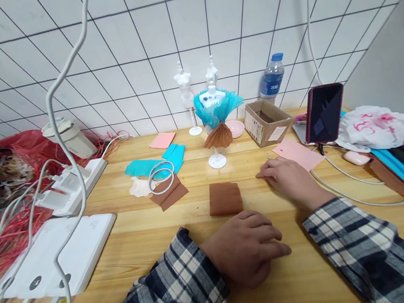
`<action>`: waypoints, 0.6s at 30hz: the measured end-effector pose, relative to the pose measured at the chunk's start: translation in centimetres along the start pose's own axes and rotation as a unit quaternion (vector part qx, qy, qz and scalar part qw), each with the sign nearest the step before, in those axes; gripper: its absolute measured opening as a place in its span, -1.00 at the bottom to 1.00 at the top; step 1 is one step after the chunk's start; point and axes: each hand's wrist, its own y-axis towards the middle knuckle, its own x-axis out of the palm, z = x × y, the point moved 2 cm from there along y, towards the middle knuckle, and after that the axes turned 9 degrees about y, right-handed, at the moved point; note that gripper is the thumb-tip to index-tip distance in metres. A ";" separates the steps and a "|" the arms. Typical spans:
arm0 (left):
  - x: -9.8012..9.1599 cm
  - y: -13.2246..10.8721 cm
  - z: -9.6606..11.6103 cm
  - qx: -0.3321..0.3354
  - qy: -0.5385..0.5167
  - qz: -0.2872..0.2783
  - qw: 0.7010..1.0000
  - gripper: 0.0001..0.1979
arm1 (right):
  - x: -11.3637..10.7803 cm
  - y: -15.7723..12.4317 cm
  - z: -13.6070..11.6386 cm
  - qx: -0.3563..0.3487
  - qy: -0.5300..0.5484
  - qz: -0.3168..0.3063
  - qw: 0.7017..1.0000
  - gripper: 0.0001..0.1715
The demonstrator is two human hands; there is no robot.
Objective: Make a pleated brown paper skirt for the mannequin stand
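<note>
My left hand rests palm down on the wooden table, fingers together and lying flat, holding nothing, just in front of a folded brown paper. My right hand lies flat on the table to the right of that paper, fingers stretched toward it, empty. Both sleeves are dark plaid. Behind the paper stands a small mannequin stand dressed in a turquoise paper ruffle and a brown pleated skirt. A bare white mannequin stands beside it.
Turquoise paper, a wire ring and brown paper scraps lie at centre left. White power strips and cables fill the left. A cardboard box, pink paper, a propped phone, a plastic bag and a water bottle sit at right.
</note>
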 end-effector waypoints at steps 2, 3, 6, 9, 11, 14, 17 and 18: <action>0.0 0.0 -0.3 -0.022 0.006 0.005 1.000 -0.61 | -0.3 -0.1 -0.2 -0.005 -0.012 -0.002 1.000 -0.68; 0.0 0.1 -0.5 -0.031 0.009 0.009 0.999 -0.62 | -0.4 -0.1 -0.3 -0.003 -0.016 0.004 1.000 -0.70; -0.2 0.2 -0.7 -0.050 0.020 0.024 0.998 -0.79 | -0.3 -0.1 -0.4 0.000 -0.004 0.019 1.000 -0.71; -0.3 0.3 -1.1 -0.085 0.042 0.042 0.995 -0.77 | -0.2 0.0 -0.2 0.003 0.019 0.033 0.999 -0.69; -0.3 0.1 -1.6 -0.133 0.054 0.059 0.988 -0.70 | -0.3 0.0 -0.1 0.007 0.021 0.042 0.999 -0.72; -0.3 -0.2 -2.3 -0.188 0.035 0.096 0.977 -0.75 | -0.4 0.0 0.0 0.025 0.018 0.041 0.999 -0.75; -0.3 -0.4 -2.8 -0.201 0.000 0.108 0.974 -0.73 | -0.2 0.0 0.4 0.048 0.001 0.036 0.998 -0.74; -0.3 -0.5 -2.8 -0.201 -0.004 0.101 0.974 -0.77 | -0.1 0.0 0.6 0.051 -0.006 0.035 0.998 -0.71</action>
